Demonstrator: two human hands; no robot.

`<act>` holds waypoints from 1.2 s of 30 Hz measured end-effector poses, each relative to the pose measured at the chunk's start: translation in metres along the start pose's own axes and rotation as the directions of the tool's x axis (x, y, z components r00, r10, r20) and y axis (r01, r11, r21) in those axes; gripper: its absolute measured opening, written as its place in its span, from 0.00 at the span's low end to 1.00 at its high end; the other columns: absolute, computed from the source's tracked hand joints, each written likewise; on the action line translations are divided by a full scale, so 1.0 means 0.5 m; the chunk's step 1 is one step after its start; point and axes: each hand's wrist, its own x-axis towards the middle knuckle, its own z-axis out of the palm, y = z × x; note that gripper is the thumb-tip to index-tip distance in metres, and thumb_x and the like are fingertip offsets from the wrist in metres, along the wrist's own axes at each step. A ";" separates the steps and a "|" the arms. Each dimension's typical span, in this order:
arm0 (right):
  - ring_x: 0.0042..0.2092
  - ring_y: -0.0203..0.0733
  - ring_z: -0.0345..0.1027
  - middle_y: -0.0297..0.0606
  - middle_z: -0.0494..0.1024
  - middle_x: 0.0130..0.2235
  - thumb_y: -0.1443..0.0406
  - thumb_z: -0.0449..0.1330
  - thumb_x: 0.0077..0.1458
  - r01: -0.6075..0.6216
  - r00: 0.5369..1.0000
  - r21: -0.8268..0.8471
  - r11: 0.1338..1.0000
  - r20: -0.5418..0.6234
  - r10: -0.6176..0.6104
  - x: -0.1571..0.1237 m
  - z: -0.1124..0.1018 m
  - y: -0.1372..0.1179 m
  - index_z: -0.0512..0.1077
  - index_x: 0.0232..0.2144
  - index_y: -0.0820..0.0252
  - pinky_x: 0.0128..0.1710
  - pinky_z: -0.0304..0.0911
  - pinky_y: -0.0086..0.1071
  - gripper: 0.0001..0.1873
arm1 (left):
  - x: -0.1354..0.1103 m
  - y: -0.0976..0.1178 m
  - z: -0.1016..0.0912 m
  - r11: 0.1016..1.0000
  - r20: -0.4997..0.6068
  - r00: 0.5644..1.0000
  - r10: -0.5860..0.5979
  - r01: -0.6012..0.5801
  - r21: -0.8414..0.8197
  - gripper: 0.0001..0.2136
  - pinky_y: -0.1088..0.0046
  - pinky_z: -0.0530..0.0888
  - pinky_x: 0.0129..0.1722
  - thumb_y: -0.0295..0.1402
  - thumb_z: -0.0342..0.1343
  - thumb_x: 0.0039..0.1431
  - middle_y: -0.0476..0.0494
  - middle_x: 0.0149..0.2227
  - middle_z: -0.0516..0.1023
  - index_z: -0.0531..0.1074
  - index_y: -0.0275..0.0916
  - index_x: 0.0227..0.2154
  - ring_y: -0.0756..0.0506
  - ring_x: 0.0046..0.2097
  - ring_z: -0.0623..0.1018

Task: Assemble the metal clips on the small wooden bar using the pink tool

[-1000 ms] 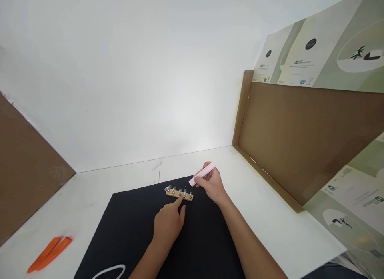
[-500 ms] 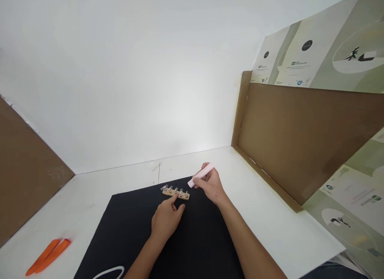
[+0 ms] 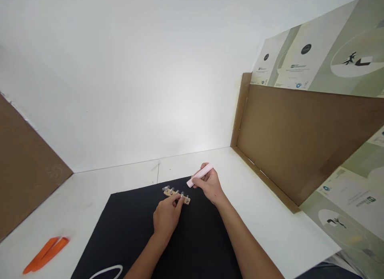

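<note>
My left hand (image 3: 166, 217) lies over a narrow wooden strip (image 3: 177, 197) on a black mat (image 3: 102, 235), its fingertips among the strip's row of small metal-and-clear pegs and hiding its middle. My right hand (image 3: 209, 186) is just to the right of the strip and not touching it. Between thumb and fingers it holds a pale pink marker-like stick (image 3: 200, 176), tilted across the hand with one end toward the strip.
Two orange plastic pry tools (image 3: 45, 255) lie on the white table (image 3: 90, 199) at the lower left. A white cord loop (image 3: 106, 272) lies at the mat's near edge. Cardboard panels (image 3: 288, 143) and printed sheets (image 3: 309, 59) stand at the right.
My left hand has moved from pointing at the strip's near edge to lying over it, with the fingers closed in on the pegs. My right hand and the pink stick stay nearly still.
</note>
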 end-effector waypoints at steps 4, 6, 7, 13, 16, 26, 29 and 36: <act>0.25 0.36 0.71 0.22 0.72 0.24 0.70 0.65 0.41 0.008 1.000 -0.001 1.000 0.011 -0.008 0.001 -0.003 0.005 0.56 0.36 0.54 0.24 0.65 0.27 0.23 | -0.004 0.003 0.000 1.000 -0.008 1.000 0.000 0.000 0.021 0.13 0.75 0.61 0.27 0.43 0.50 0.63 0.50 0.27 0.79 0.79 0.50 0.38 0.46 0.33 0.77; 0.26 0.37 0.71 0.23 0.72 0.24 0.71 0.65 0.41 0.008 1.000 0.004 1.000 0.011 -0.008 0.002 -0.004 0.007 0.56 0.36 0.54 0.23 0.66 0.27 0.23 | -0.005 0.003 0.001 1.000 -0.006 1.000 0.002 -0.002 0.010 0.13 0.76 0.60 0.26 0.43 0.49 0.63 0.50 0.26 0.78 0.79 0.50 0.35 0.46 0.31 0.77; 0.26 0.37 0.71 0.23 0.72 0.24 0.71 0.65 0.41 0.007 1.000 0.007 1.000 0.010 -0.008 0.002 -0.004 0.007 0.56 0.36 0.54 0.23 0.66 0.27 0.23 | -0.005 0.002 0.001 1.000 -0.011 1.000 0.006 -0.006 -0.001 0.13 0.76 0.59 0.26 0.43 0.49 0.63 0.50 0.24 0.77 0.79 0.49 0.34 0.47 0.30 0.76; 0.26 0.37 0.71 0.24 0.74 0.25 0.71 0.64 0.44 0.029 0.999 0.007 1.000 0.020 -0.030 0.004 -0.010 0.016 0.56 0.37 0.53 0.25 0.65 0.27 0.22 | -0.010 -0.004 0.009 0.989 -0.086 0.992 0.094 -0.103 -0.109 0.12 0.76 0.59 0.25 0.41 0.51 0.61 0.53 0.18 0.66 0.78 0.46 0.30 0.49 0.23 0.69; 0.26 0.36 0.71 0.24 0.74 0.25 0.71 0.64 0.44 0.035 0.999 0.008 0.999 0.024 -0.036 0.004 -0.012 0.019 0.56 0.37 0.54 0.25 0.65 0.27 0.22 | -0.013 -0.005 0.010 0.982 -0.100 0.987 0.128 -0.140 -0.124 0.12 0.76 0.60 0.26 0.41 0.51 0.60 0.54 0.17 0.64 0.77 0.44 0.28 0.50 0.23 0.67; 0.25 0.36 0.70 0.23 0.72 0.25 0.71 0.64 0.43 0.028 1.000 -0.010 1.000 0.014 -0.028 0.005 -0.011 0.018 0.57 0.37 0.54 0.24 0.66 0.27 0.22 | -0.015 -0.002 0.009 0.984 -0.034 0.991 0.126 -0.129 -0.121 0.14 0.76 0.56 0.25 0.40 0.49 0.62 0.53 0.20 0.70 0.72 0.42 0.23 0.50 0.24 0.70; 0.26 0.36 0.70 0.23 0.72 0.25 0.71 0.64 0.44 0.036 0.999 -0.013 0.999 0.011 -0.036 0.006 -0.012 0.020 0.56 0.37 0.54 0.25 0.66 0.27 0.22 | -0.013 -0.008 0.014 0.968 -0.076 0.987 0.144 -0.157 -0.197 0.15 0.76 0.58 0.25 0.41 0.49 0.62 0.53 0.18 0.67 0.72 0.41 0.24 0.50 0.23 0.68; 0.27 0.37 0.71 0.24 0.74 0.25 0.72 0.63 0.44 0.043 0.999 -0.007 0.999 0.015 -0.042 0.004 -0.013 0.023 0.56 0.38 0.54 0.25 0.66 0.27 0.22 | -0.015 -0.013 0.014 0.904 -0.301 0.905 0.301 -0.372 -0.213 0.13 0.75 0.62 0.27 0.41 0.51 0.61 0.52 0.23 0.66 0.74 0.41 0.28 0.50 0.25 0.65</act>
